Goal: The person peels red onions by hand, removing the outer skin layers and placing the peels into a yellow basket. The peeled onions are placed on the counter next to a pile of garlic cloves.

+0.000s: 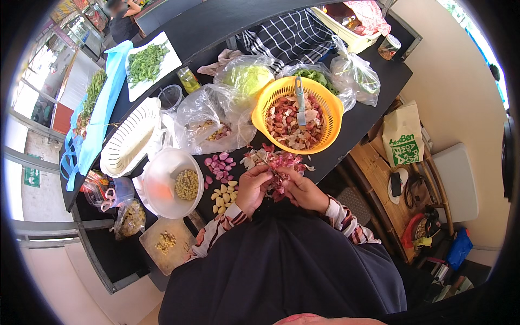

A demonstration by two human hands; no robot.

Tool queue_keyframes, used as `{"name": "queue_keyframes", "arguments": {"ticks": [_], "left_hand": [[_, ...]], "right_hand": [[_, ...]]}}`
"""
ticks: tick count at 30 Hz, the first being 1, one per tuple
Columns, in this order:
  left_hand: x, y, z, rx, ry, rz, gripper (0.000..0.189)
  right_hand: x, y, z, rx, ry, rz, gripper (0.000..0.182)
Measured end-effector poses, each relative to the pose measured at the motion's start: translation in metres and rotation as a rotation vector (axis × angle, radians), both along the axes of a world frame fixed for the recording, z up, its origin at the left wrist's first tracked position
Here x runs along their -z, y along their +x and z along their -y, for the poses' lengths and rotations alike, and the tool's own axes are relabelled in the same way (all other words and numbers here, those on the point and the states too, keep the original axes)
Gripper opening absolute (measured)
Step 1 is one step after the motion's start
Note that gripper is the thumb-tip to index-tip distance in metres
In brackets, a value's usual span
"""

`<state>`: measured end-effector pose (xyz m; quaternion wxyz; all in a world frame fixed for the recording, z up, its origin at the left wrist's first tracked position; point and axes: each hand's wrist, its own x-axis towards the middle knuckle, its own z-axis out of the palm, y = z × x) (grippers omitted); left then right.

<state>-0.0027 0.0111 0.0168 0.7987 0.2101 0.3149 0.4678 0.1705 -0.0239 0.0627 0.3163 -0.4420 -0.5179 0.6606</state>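
My left hand (252, 187) and my right hand (304, 189) meet at the table's near edge, fingertips pinched together. A thin dark blade (265, 162), seemingly a small knife, projects from between them, apparently from my right fingers. What my left fingers pinch is mostly hidden; it looks like a shallot. Under and beyond the hands spreads a heap of reddish shallot skins (280, 157). Left of it lie peeled shallots (219, 165) and, closer to me, peeled garlic cloves (222, 198). Behind the heap, a yellow plastic colander (338, 109) holds unpeeled shallots, with a peeler-like tool (300, 97) on top.
To the left are a white bowl (156, 178) with chopped pieces, a cutting board (152, 254), a white basket (111, 162) and scissors (107, 199). Bagged cabbage (248, 77) and a checked cloth (288, 34) stand behind. A bamboo bench (365, 162) is at right; a person (120, 20) is far off.
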Motion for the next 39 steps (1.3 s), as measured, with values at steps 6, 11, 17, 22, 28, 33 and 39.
{"name": "queue_keyframes", "arguments": {"ticks": [6,11,17,22,28,33,39], "left_hand": [[-0.003,-0.001,0.003,-0.007,0.009,-0.012,0.026],[-0.006,0.0,0.003,-0.004,-0.003,0.027,0.027],[0.006,0.003,0.005,-0.02,-0.024,0.116,0.024],[0.008,0.003,0.005,-0.003,-0.012,0.162,0.022],[0.001,0.004,0.006,-0.025,-0.019,0.122,0.022],[-0.01,0.0,0.005,0.005,-0.04,0.084,0.021],[-0.007,-0.003,0.006,0.019,-0.029,0.076,0.025]], "right_hand": [[-0.003,0.01,-0.007,0.084,0.019,0.012,0.038],[-0.011,0.006,-0.001,0.003,-0.02,-0.023,0.041],[-0.008,-0.004,0.002,-0.016,0.072,-0.006,0.045],[0.002,-0.004,0.002,-0.007,0.294,0.235,0.044],[0.002,0.0,0.001,-0.001,0.292,0.2,0.043],[-0.003,0.004,-0.001,-0.025,-0.054,-0.071,0.04],[-0.003,0.009,-0.003,-0.014,-0.199,-0.298,0.04]]}}
